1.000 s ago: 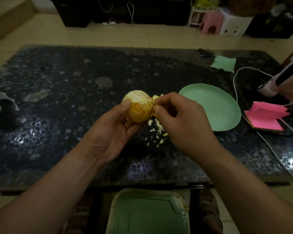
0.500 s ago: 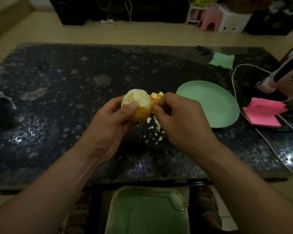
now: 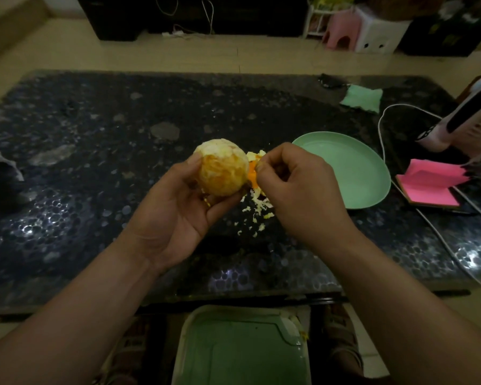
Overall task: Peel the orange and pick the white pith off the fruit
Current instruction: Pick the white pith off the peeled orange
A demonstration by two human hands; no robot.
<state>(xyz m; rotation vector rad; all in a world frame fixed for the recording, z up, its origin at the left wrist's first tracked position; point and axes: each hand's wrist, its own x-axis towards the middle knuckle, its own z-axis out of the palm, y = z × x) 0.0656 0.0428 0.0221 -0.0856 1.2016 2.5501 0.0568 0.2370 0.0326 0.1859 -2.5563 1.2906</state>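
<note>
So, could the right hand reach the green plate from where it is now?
Probably yes: the plate lies just beside the right hand with nothing between them, though it seems to be pinching pith.

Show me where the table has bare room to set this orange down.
Bare: the wide table stretch left of the left hand, and the green plate's inside. Crowded: pith scraps near the plate; pink notes and white cable at right.
</note>
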